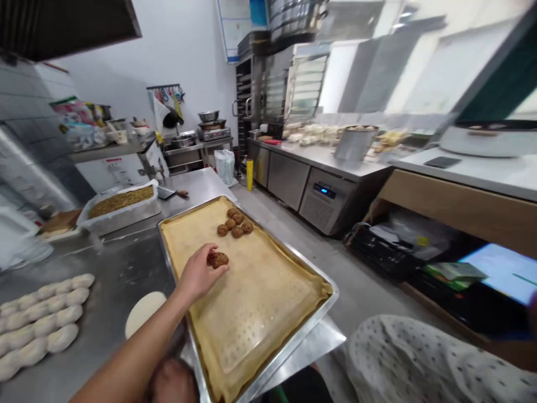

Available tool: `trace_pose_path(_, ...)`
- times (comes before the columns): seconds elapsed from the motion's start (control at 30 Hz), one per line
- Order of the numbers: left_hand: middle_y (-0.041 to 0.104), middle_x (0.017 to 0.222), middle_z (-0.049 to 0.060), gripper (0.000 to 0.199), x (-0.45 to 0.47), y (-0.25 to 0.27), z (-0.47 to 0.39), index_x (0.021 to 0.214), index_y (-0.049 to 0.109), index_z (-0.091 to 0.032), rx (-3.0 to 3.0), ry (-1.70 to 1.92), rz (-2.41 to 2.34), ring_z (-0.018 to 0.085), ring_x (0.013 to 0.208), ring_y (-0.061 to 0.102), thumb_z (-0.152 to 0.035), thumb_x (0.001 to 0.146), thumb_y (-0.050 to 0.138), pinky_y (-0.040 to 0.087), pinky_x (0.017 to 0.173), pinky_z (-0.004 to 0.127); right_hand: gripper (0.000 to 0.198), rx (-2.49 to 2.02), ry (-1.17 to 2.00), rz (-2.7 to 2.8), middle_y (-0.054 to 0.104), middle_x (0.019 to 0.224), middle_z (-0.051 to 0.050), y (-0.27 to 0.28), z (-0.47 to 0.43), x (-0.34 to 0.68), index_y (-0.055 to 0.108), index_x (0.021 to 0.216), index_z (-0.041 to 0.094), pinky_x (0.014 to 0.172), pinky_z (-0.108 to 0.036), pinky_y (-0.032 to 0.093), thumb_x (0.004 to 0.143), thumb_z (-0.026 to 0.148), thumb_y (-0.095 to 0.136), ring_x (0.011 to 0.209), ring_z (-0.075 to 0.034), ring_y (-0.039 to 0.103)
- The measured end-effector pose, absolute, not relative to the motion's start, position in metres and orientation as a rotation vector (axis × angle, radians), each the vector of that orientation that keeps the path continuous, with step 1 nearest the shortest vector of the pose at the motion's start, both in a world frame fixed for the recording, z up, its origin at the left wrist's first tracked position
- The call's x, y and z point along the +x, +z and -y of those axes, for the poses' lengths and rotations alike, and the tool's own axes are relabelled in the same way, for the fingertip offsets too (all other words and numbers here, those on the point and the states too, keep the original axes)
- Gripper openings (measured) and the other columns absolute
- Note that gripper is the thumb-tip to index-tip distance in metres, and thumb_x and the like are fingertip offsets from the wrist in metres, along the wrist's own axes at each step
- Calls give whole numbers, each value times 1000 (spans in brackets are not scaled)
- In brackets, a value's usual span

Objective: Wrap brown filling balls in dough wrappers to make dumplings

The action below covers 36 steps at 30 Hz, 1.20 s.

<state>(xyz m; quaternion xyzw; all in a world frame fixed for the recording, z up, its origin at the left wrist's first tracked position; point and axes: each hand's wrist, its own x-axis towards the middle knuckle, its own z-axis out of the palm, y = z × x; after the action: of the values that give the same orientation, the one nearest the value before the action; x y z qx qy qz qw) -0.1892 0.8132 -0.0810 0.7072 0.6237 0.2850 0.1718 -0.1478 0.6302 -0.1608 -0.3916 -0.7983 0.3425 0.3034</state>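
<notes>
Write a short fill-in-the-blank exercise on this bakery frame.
1. The left hand holds a brown ball over the lined ____.
2. At the far end of the tray lie ____ more brown balls.
3. Left of the tray, pale dough pieces lie in ____.

Missing words: tray; five; rows
</notes>
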Motion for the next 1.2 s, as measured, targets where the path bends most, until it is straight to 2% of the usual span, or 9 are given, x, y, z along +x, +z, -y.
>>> trace_pose_path(0.1, 66, 126, 7, 48, -247, -66, -715, 127, 61, -25, 1963, 991, -1847, 23, 112, 65, -48, 87, 74, 55, 98, 37, 22, -1030, 996, 2112, 73, 114, -8, -171, -627, -164, 69, 113, 20, 92, -39, 58, 92, 25, 71, 103, -23, 69)
trace_pose_path(0.2, 59, 138, 8, 46, -302, -78, -611, 129, 61, -31, 1916, 1143, -2042, 29, 123, 62, -51, 89, 70, 58, 100, 44, 33, -1066, 1044, 2074, 75, 109, -6, -172, -626, -173, 70, 112, 24, 89, -34, 54, 84, 7, 64, 103, -24, 70)
trace_pose_path(0.4, 65, 130, 9, 55, -349, -152, -492, 143, 47, -35, 1919, 1094, -2298, 30, 117, 68, -41, 92, 67, 63, 94, 46, 26, -997, 1056, 2056, 74, 101, -6, -162, -626, -178, 72, 105, 24, 85, -32, 53, 97, 13, 50, 98, -21, 69)
trace_pose_path(0.7, 63, 136, 11, 53, -335, -186, -501, 144, 48, -28, 1985, 1102, -2094, 27, 128, 62, -27, 94, 65, 60, 105, 43, 22, -1031, 1054, 2015, 75, 98, -6, -164, -620, -193, 73, 105, 23, 85, -33, 54, 99, 20, 52, 95, -21, 71)
trace_pose_path(0.8, 64, 134, 11, 48, -334, -195, -501, 140, 52, -28, 1956, 1047, -2075, 26, 126, 63, -32, 95, 66, 60, 105, 44, 20, -1052, 1048, 2013, 76, 96, -7, -163, -620, -195, 73, 105, 23, 83, -33, 55, 98, 20, 55, 91, -21, 71)
trace_pose_path(0.93, 63, 137, 11, 56, -339, -198, -496, 139, 56, -29, 1905, 1095, -2104, 30, 125, 64, -47, 88, 74, 62, 102, 45, 19, -1078, 1070, 2004, 77, 96, -6, -162, -621, -197, 75, 102, 23, 83, -33, 56, 94, 18, 58, 91, -22, 72)
trace_pose_path(1.07, 70, 127, 7, 30, -358, -179, -508, 126, 69, -31, 1728, 1110, -2125, 25, 119, 67, -33, 102, 52, 61, 100, 42, 21, -1055, 1157, 1974, 78, 100, -5, -158, -624, -198, 76, 101, 24, 84, -32, 57, 92, 15, 60, 92, -21, 73)
trace_pose_path(1.13, 73, 120, 6, 32, -367, -166, -522, 123, 71, -31, 1681, 1105, -2038, 24, 116, 67, -30, 104, 46, 59, 100, 42, 22, -1028, 1198, 1956, 79, 101, -5, -152, -625, -198, 77, 102, 25, 85, -32, 57, 93, 15, 60, 92, -21, 73)
trace_pose_path(1.2, 74, 118, 6, 30, -373, -155, -537, 124, 71, -30, 1672, 1063, -1919, 24, 114, 66, -33, 103, 50, 59, 99, 42, 23, -980, 1233, 1951, 78, 102, -4, -145, -624, -198, 76, 103, 26, 87, -31, 57, 94, 15, 58, 94, -20, 73)
